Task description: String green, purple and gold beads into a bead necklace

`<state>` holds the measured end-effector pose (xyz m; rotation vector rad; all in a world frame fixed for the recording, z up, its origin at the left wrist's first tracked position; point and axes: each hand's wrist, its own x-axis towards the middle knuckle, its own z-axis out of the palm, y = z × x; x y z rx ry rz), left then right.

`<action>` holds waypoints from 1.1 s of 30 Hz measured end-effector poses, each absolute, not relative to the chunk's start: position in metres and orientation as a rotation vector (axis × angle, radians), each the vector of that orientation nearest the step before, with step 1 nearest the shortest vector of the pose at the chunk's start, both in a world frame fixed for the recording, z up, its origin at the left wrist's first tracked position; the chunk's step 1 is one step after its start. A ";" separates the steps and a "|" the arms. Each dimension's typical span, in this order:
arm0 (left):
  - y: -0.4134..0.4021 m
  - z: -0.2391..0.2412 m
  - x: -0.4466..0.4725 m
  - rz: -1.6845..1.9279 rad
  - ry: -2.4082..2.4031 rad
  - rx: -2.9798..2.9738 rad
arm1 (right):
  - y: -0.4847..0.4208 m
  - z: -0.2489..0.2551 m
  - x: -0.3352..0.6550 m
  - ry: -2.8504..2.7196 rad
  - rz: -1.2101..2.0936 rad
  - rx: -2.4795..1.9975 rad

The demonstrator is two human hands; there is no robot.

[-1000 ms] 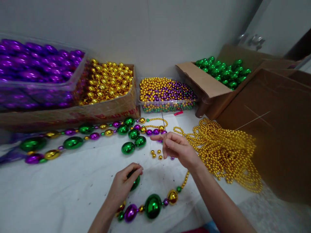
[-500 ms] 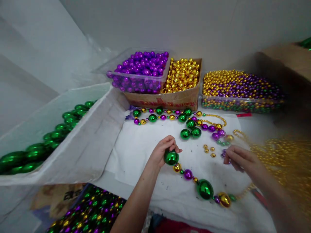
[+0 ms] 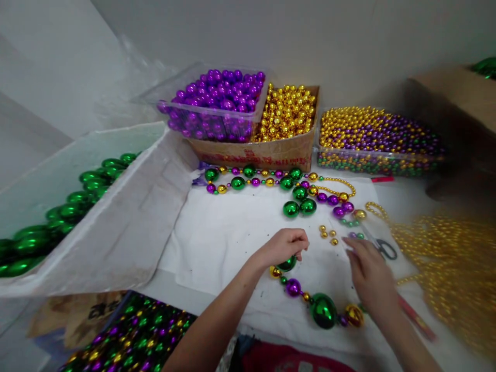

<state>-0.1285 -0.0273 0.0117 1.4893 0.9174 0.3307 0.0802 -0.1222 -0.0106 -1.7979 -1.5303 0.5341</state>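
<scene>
My left hand (image 3: 287,245) is closed at the end of a bead strand (image 3: 293,288), its curled fingers just above a green bead (image 3: 287,264) that they partly cover. From there the strand runs down to the right in gold, purple and green, past a large green bead (image 3: 323,310) and a gold bead (image 3: 354,315). My right hand (image 3: 368,268) is somewhat blurred, thumb and fingers pinched together; what lies between the tips is too small to make out. Several small gold beads (image 3: 323,232) lie between the hands. Scissors (image 3: 386,249) rest beside my right hand.
Behind are a tub of purple beads (image 3: 217,98), a carton of gold beads (image 3: 256,154) and a tub of mixed beads (image 3: 372,134). A finished-looking strand (image 3: 256,182) lies before them. A white box (image 3: 127,227) of green beads stands left; gold chains (image 3: 445,258) pile up right.
My left hand has moved right and turned, now sitting above the green bead. My right hand has swung left and inward, uncovering the scissors. The whole view has shifted slightly.
</scene>
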 end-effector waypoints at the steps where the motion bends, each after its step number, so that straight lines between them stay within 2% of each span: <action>1: -0.029 0.014 -0.127 0.319 0.901 1.544 | -0.115 -0.005 0.067 -1.462 0.785 -1.648; 3: -0.032 0.018 -0.125 0.320 0.906 1.659 | -0.101 0.004 0.047 -1.325 1.165 -1.464; 5: -0.035 0.021 -0.126 0.326 0.936 1.743 | -0.090 0.007 0.040 -1.258 1.309 -1.390; 12: -0.033 0.012 -0.129 0.148 0.704 1.845 | -0.095 0.007 0.091 -0.779 1.339 -1.294; 19: -0.018 0.000 -0.129 0.020 0.702 1.768 | -0.118 0.013 0.151 -0.375 1.272 -1.073; 24: -0.015 0.000 -0.129 0.035 0.726 1.759 | -0.124 0.011 0.156 -0.141 1.366 -0.857; 33: -0.003 -0.005 -0.129 0.098 0.845 1.794 | -0.113 0.031 0.148 -0.302 1.245 -0.853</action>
